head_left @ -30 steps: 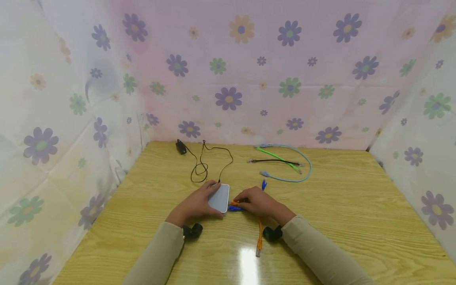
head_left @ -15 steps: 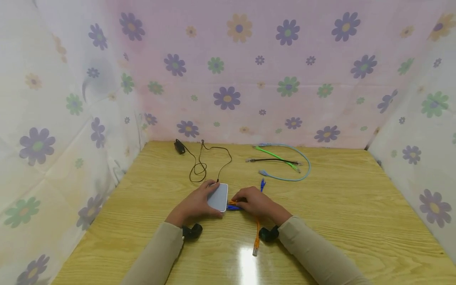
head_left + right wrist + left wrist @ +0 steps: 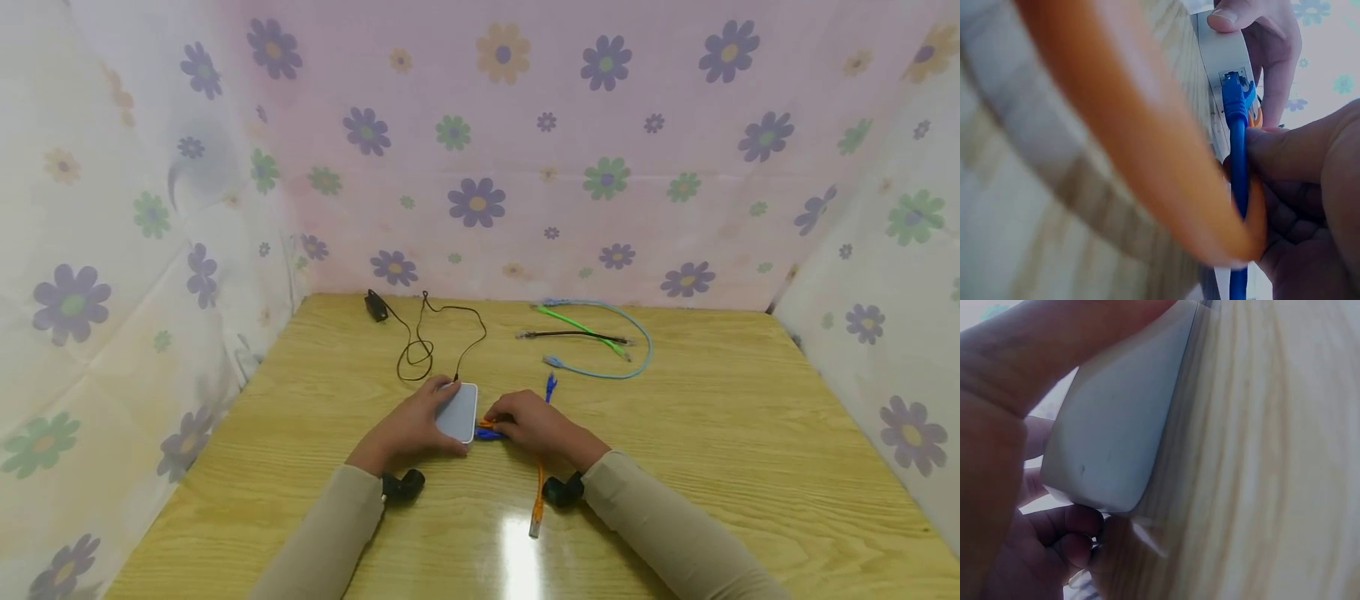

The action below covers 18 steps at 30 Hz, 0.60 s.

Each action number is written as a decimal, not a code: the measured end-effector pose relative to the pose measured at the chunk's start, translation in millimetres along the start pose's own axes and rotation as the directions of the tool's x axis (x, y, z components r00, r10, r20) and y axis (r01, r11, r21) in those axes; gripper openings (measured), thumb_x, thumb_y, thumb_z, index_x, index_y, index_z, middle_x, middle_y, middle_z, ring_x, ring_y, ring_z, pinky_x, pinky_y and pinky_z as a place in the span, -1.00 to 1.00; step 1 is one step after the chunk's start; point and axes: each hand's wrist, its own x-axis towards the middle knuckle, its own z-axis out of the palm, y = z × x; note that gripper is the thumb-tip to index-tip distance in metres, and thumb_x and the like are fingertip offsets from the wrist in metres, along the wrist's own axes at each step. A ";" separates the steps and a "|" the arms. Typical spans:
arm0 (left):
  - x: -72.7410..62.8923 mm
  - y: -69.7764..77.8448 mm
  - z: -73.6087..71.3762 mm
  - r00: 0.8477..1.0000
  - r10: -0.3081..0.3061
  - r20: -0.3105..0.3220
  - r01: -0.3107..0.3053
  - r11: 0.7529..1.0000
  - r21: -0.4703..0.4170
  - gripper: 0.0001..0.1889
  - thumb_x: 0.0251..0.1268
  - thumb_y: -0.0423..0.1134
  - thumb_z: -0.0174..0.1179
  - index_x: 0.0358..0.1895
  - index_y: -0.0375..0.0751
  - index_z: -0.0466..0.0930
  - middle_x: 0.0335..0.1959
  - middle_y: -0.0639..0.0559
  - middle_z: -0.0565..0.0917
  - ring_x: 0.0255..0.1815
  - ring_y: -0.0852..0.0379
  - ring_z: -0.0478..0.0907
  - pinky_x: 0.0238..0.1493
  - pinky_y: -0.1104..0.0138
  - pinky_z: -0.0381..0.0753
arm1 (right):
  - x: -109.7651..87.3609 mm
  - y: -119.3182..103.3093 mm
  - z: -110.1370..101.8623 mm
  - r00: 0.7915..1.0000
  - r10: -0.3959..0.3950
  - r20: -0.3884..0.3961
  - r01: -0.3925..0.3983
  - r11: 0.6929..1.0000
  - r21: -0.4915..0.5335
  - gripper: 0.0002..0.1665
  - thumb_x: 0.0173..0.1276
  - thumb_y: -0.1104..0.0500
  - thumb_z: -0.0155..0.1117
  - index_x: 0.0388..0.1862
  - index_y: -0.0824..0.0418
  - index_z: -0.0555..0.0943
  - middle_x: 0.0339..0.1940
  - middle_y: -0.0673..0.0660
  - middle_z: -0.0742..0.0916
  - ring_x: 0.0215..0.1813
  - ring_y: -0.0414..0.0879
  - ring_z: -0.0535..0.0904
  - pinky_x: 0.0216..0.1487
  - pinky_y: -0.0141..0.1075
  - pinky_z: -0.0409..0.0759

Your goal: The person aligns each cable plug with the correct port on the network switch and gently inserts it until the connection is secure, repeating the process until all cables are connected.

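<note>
A flat white network box [image 3: 459, 414] lies on the wooden table, and my left hand [image 3: 405, 429] grips it from the left, thumb on the near edge and fingers at the far edge. A blue Ethernet cable [image 3: 1235, 103] has its plug seated in a port on the box's side. Beside it, my right hand [image 3: 536, 425] pinches an orange Ethernet cable [image 3: 537, 500] close to its plug, at the box's right side. Fingers and the blue cable mostly hide that orange plug, so how far it sits in a port cannot be seen. The orange cable's other end points toward me.
A black power adapter [image 3: 376, 307] lies at the back left, its thin cord [image 3: 480, 321] running to the box's far edge. Light blue [image 3: 649, 337], green [image 3: 562, 318] and black [image 3: 573, 333] Ethernet cables lie together at the back right. Flowered cloth [image 3: 480, 125] surrounds the table.
Both hands keep their holds on the box and the orange cable. The orange cable's free end has shifted slightly left, and the head view has moved a little.
</note>
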 end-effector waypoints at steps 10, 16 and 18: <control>0.1 -0.7 -0.6 1.000 -0.011 0.006 0.011 1.000 -0.012 0.19 -0.28 0.29 0.52 0.52 -0.03 0.14 0.46 0.03 0.18 0.12 0.01 0.42 0.03 0.17 0.50 | 5.8 -0.4 -4.2 1.000 -0.019 0.022 0.019 0.999 0.032 -0.79 0.37 0.24 0.25 -0.07 0.15 0.73 -0.11 0.05 0.77 -0.04 -0.11 0.67 -0.02 -0.27 0.60; -0.1 0.5 -1.7 1.000 -0.004 0.015 0.004 1.000 -0.005 0.19 -0.26 0.27 0.52 0.52 -0.05 0.12 0.46 -0.02 0.17 0.15 -0.02 0.41 0.06 0.16 0.50 | 10.5 -0.8 -5.2 0.999 -0.024 0.046 0.023 1.000 0.021 -0.81 0.36 0.22 0.28 -0.10 0.13 0.74 -0.12 0.02 0.78 -0.06 -0.13 0.67 -0.05 -0.30 0.60; -0.6 0.9 -2.0 1.000 -0.010 0.017 0.010 1.000 -0.007 0.20 -0.26 0.27 0.52 0.52 -0.06 0.12 0.47 -0.03 0.16 0.16 -0.03 0.41 0.06 0.15 0.50 | 11.0 -0.7 -4.8 0.998 -0.033 0.048 0.032 0.999 0.019 -0.81 0.36 0.21 0.27 -0.10 0.12 0.74 -0.12 0.02 0.77 -0.07 -0.13 0.67 -0.07 -0.31 0.59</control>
